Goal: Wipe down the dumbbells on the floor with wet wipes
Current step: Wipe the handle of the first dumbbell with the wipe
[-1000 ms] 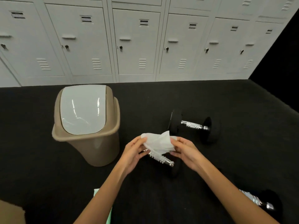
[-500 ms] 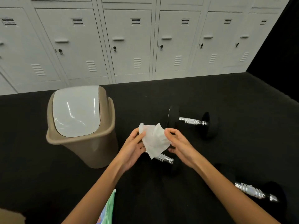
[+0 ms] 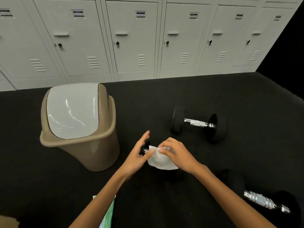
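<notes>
Floor (image 3: 213, 89): black, matte, carpet-like, running back to a wall of pale grey lockers (image 3: 134, 38), each door with a handle, lock and vent slots. Far right of the room is dark; nothing readable there.

Bin (image 3: 79, 127): tan body, grey swing lid closed, standing on the floor left of the hands.

Three dumbbells, black heads, chrome grips. Far dumbbell (image 3: 199, 123) lies right of centre, untouched. Near-right dumbbell (image 3: 266, 201) lies by the lower right edge, beside the right forearm. Middle dumbbell (image 3: 145, 150) is under the hands; only a chrome end of its grip shows clearly.

Wipe (image 3: 160, 161): white, draped over the middle dumbbell's grip, just right of the bin.

Right hand (image 3: 176, 153): fingers curled down onto the wipe, holding it against the grip.

Left hand (image 3: 137, 155): fingers straight and slightly spread, thumb tip at the wipe's left edge; contact uncertain.

Green-and-white pack (image 3: 107, 214) at the bottom edge, partly hidden by the left forearm.
</notes>
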`<state>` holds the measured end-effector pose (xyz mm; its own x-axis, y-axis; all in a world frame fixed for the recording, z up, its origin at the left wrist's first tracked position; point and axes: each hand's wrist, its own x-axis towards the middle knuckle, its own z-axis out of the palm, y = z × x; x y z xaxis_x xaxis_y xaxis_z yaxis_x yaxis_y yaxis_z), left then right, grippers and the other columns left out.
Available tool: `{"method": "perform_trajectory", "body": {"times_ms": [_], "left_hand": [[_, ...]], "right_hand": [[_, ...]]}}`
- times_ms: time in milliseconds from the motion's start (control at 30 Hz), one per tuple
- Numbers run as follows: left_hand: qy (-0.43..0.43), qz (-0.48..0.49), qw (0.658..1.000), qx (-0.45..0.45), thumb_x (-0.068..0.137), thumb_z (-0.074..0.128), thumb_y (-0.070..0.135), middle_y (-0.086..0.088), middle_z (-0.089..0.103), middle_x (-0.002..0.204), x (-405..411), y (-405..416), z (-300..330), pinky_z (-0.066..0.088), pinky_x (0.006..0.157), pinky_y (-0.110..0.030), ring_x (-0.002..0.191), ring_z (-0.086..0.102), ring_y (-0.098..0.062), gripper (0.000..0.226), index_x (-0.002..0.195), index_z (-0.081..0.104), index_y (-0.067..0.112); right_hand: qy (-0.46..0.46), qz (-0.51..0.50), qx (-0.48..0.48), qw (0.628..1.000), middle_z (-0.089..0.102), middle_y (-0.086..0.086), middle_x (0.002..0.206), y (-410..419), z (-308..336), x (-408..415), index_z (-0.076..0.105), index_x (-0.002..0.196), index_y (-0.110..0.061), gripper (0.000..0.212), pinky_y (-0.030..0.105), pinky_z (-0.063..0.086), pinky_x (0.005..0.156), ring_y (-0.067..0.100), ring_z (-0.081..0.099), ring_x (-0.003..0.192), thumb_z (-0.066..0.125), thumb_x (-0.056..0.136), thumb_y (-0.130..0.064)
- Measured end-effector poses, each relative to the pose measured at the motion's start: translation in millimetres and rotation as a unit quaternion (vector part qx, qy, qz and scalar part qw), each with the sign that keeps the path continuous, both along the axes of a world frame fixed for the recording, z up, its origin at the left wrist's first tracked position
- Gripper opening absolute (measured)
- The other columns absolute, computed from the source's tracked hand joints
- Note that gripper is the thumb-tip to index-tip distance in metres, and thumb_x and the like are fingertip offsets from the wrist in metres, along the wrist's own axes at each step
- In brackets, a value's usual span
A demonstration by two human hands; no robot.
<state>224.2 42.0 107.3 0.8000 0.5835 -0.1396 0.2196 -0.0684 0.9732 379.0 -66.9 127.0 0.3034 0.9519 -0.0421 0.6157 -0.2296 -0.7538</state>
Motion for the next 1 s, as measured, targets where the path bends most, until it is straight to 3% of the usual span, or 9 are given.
{"method": "perform_trajectory", "body": {"times_ms": [100, 200, 400, 567, 667, 767, 833, 900, 1000], "left_hand": [[0.02, -0.069, 0.996, 0.057, 0.084, 0.068, 0.026, 0.012, 0.065, 0.112, 1.2, 12.0, 5.0, 0.047, 0.097, -0.035, 0.11, 0.057, -0.001, 0.05, 0.131, 0.052, 0.032], [0.026, -0.04, 0.996, 0.072, 0.084, 0.069, 0.023, 0.004, 0.072, 0.098, 1.5, 16.8, 4.1, 0.053, 0.091, -0.035, 0.096, 0.066, -0.009, 0.021, 0.105, 0.07, 0.02], [-0.016, 0.022, 0.988, -0.154, 0.093, 0.054, 0.025, -0.008, 0.067, 0.113, 1.2, 16.3, 0.3, 0.053, 0.092, -0.039, 0.107, 0.064, -0.021, 0.028, 0.116, 0.058, 0.009], [0.036, 0.063, 0.995, -0.068, 0.096, 0.05, 0.028, -0.007, 0.066, 0.11, 16.7, 6.2, -8.5, 0.058, 0.081, -0.04, 0.098, 0.067, -0.017, 0.019, 0.11, 0.054, 0.017], [0.033, 0.085, 0.992, -0.082, 0.096, 0.05, 0.026, -0.009, 0.064, 0.111, 31.3, 1.7, -8.2, 0.058, 0.081, -0.041, 0.098, 0.066, -0.019, 0.016, 0.111, 0.052, 0.021], [0.032, 0.083, 0.992, -0.089, 0.095, 0.052, 0.026, -0.015, 0.061, 0.111, 41.8, -0.1, -9.0, 0.054, 0.086, -0.05, 0.101, 0.063, -0.027, 0.022, 0.113, 0.043, 0.036], [0.033, 0.054, 0.994, -0.086, 0.096, 0.051, 0.02, -0.022, 0.062, 0.106, 45.8, 1.4, -8.9, 0.052, 0.087, -0.054, 0.099, 0.063, -0.035, 0.035, 0.118, 0.035, 0.041], [0.021, 0.017, 0.996, -0.087, 0.096, 0.049, 0.016, -0.026, 0.063, 0.105, 49.2, 5.8, -8.1, 0.051, 0.086, -0.055, 0.101, 0.061, -0.041, 0.042, 0.122, 0.032, 0.045], [0.011, -0.018, 0.994, -0.108, 0.096, 0.05, 0.017, -0.021, 0.067, 0.102, 53.0, 14.1, -5.1, 0.052, 0.084, -0.051, 0.099, 0.063, -0.038, 0.045, 0.126, 0.03, 0.044]], "right_hand": [[0.04, 0.003, -0.008, 0.999, 0.062, -0.009, 0.095, 2.7, 3.1, 2.1, 0.067, 0.095, -0.026, 0.01, 0.019, 0.042, 0.079, 0.001, 0.056, 0.092, 0.058, 0.092, -0.026], [0.1, -0.021, -0.02, 0.995, 0.066, -0.01, 0.095, 2.3, 3.5, 5.6, 0.068, 0.097, -0.023, 0.012, 0.018, 0.044, 0.075, 0.001, 0.06, 0.091, 0.063, 0.088, -0.029], [0.282, -0.055, -0.057, 0.956, 0.07, 0.004, 0.101, -7.7, -8.6, 8.5, 0.07, 0.1, -0.015, 0.03, 0.031, 0.051, 0.084, 0.018, 0.066, 0.093, 0.076, 0.077, -0.033], [0.46, -0.174, -0.039, 0.87, 0.069, 0.012, 0.11, -9.9, -25.8, 5.0, 0.061, 0.105, -0.002, 0.033, 0.042, 0.051, 0.093, 0.022, 0.067, 0.101, 0.07, 0.083, -0.024], [0.403, -0.256, -0.006, 0.879, 0.062, 0.011, 0.113, -7.8, -31.5, -0.5, 0.05, 0.112, -0.013, 0.037, 0.034, 0.057, 0.077, 0.02, 0.066, 0.094, 0.072, 0.082, -0.016], [0.229, -0.247, 0.051, 0.94, 0.052, 0.002, 0.115, -8.9, -31.1, -2.0, 0.047, 0.116, -0.035, 0.043, 0.016, 0.051, 0.061, 0.011, 0.061, 0.075, 0.065, 0.086, -0.01], [0.138, -0.193, 0.079, 0.968, 0.046, -0.006, 0.124, -9.4, -33.6, 1.8, 0.054, 0.114, -0.045, 0.034, 0.011, 0.046, 0.072, 0.008, 0.059, 0.092, 0.061, 0.09, -0.021], [0.111, -0.128, 0.059, 0.984, 0.04, -0.02, 0.134, -9.5, -32.3, 2.6, 0.05, 0.123, -0.049, 0.039, 0.009, 0.035, 0.087, -0.002, 0.038, 0.122, 0.061, 0.088, -0.038], [0.136, -0.085, 0.046, 0.986, 0.045, -0.021, 0.135, -5.4, -32.2, 1.1, 0.046, 0.131, -0.046, 0.054, 0.018, 0.035, 0.099, -0.009, 0.034, 0.126, 0.069, 0.083, -0.036]]}}
